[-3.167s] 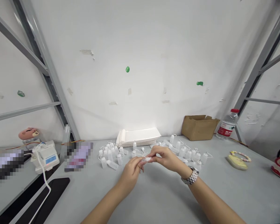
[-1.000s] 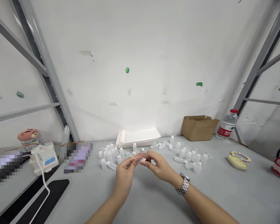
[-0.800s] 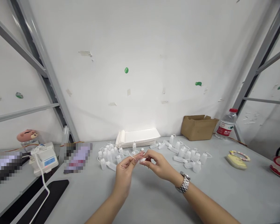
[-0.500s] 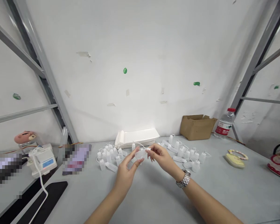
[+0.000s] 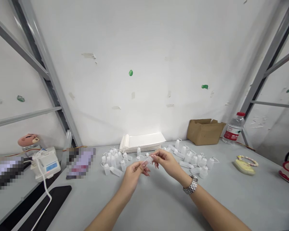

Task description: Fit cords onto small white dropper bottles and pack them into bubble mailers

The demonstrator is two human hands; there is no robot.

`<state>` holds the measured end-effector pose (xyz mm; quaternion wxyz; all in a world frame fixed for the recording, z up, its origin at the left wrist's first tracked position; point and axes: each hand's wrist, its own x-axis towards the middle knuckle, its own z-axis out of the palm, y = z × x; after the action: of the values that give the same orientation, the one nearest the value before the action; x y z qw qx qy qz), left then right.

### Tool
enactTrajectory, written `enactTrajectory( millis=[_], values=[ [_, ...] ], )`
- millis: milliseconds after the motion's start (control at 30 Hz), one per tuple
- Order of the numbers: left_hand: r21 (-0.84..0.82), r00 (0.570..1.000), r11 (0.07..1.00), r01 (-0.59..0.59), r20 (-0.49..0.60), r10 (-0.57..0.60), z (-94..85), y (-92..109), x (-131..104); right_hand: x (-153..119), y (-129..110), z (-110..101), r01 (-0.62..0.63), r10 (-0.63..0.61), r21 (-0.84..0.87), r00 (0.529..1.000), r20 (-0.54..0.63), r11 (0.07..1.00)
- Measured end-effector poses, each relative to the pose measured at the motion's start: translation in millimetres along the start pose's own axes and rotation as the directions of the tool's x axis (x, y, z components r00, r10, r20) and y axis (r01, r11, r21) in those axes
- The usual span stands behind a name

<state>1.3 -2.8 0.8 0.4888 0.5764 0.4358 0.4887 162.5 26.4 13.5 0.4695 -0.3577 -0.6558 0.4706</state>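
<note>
A small translucent plastic squeeze bottle (image 5: pixel 149 159) is held between my two hands above the grey table (image 5: pixel 156 205). My left hand (image 5: pixel 135 171) is closed, its thumb and fingers wrapped round the bottle's left part and hiding much of it. My right hand (image 5: pixel 165 161), with a metal watch on its wrist, pinches the bottle's right end. Whether the cap is on that end I cannot make out. Left of my hands stands a cluster of similar white bottles (image 5: pixel 112 157) with strap caps. More such bottles (image 5: pixel 189 157) stand and lie to the right.
Behind my hands lies a stack of white trays or sheets (image 5: pixel 144 140). A cardboard box (image 5: pixel 204 133) and a red-capped water bottle (image 5: pixel 233 128) stand at the back right. A yellow pouch (image 5: pixel 244 166) lies at right, a phone (image 5: pixel 82 163) and white device (image 5: pixel 46 164) at left.
My left fingers have closed further round the bottle, covering more of it. The right hand keeps its pinch. The whole view has shifted slightly.
</note>
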Motion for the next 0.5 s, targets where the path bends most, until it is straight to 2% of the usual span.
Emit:
enactTrajectory(
  millis=[133, 200, 267, 333, 400, 467, 500],
  values=[
    [0.111, 0.993, 0.991, -0.076, -0.078, 0.085, 0.7, -5.6, -0.1, -0.3, 5.5, 3.8, -0.03, 0.03, -0.008, 0.999, -0.033, 1.0],
    [0.224, 0.983, 0.969, -0.101, -0.127, 0.132, 0.2, -10.6, -0.9, -0.7, 8.1, 5.7, -0.07, 0.07, 0.002, 0.996, -0.049, 0.998],
    [0.382, 0.962, 0.909, -0.164, -0.144, 0.234, -1.3, -16.5, -1.7, -1.3, 9.8, 7.1, -0.132, 0.134, 0.035, 0.989, -0.06, 0.991],
    [0.541, 0.91, 0.791, -0.288, -0.102, 0.401, -3.6, -22.6, -2.1, -1.9, 10.6, 7.6, -0.208, 0.214, 0.101, 0.976, -0.048, 0.973],
    [0.658, 0.833, 0.632, -0.41, -0.011, 0.553, -6.0, -27.6, -1.8, -2.5, 10.4, 7.2, -0.287, 0.293, 0.181, 0.956, -0.009, 0.941],
    [0.735, 0.773, 0.484, -0.474, 0.084, 0.629, -7.9, -30.5, -1.4, -3.0, 9.9, 6.2, -0.348, 0.35, 0.238, 0.936, 0.034, 0.907],
    [0.765, 0.755, 0.424, -0.485, 0.123, 0.643, -8.3, -31.0, -1.4, -3.2, 9.5, 5.8, -0.363, 0.364, 0.251, 0.93, 0.044, 0.898]
  ],
)
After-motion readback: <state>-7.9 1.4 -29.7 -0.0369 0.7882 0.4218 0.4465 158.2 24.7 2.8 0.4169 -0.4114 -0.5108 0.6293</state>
